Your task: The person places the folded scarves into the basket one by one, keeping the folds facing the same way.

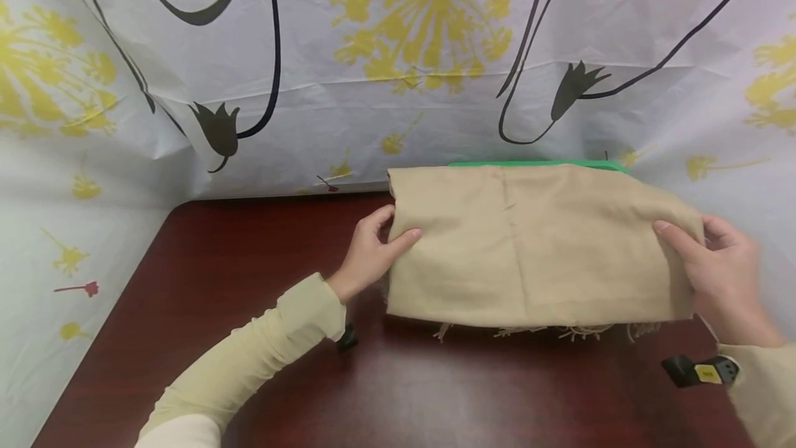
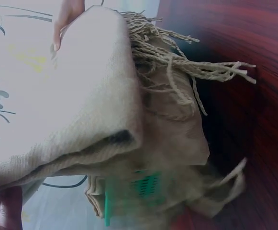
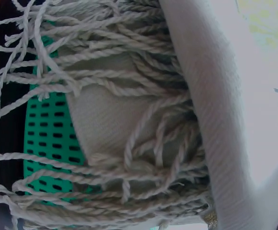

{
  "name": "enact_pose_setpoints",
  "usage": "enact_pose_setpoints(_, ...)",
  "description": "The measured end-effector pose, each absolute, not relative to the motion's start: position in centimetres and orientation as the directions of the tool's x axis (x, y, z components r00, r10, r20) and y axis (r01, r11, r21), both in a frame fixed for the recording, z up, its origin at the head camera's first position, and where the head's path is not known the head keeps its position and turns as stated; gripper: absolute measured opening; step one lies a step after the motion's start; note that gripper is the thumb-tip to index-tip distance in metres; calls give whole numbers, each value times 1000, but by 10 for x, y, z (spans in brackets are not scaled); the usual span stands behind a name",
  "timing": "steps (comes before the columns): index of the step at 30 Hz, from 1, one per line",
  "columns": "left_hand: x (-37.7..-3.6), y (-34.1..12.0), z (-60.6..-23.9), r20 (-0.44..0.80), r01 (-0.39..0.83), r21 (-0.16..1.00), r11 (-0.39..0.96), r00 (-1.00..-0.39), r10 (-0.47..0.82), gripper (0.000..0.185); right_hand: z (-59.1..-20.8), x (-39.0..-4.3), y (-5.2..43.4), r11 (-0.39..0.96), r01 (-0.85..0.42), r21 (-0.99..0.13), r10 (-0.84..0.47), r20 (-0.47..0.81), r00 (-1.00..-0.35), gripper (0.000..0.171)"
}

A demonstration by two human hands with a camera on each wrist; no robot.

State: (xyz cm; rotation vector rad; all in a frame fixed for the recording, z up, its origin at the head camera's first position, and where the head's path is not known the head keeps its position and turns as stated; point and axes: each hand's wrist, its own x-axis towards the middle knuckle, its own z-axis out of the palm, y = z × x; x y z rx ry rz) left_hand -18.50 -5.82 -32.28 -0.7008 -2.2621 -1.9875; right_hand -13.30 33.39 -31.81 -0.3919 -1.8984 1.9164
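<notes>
Head view, two hands pinching one folded tan scarf [image 1: 535,247], perhaps one green basket [image 1: 541,164] beneath.

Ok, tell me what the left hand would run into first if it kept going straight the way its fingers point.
The left hand points right, fingers already on the folded beige cloth. Going on, it would press straight into that cloth's left edge; the green basket sits beyond, though depth is unclear.
</notes>
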Motion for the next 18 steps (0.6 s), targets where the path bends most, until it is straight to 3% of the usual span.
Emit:
enact_pose_setpoints(13, -193, -47, -320, 318, 370, 921, 124, -896, 311, 30, -309, -146, 346, 200, 21, -980, 518, 87, -851, 18)
enact_pose_setpoints(18, -213, -38, -338, 337, 388, 914, 115, -887, 317, 28, -306, -151, 352, 235, 43, -971, 528, 90, -845, 19)
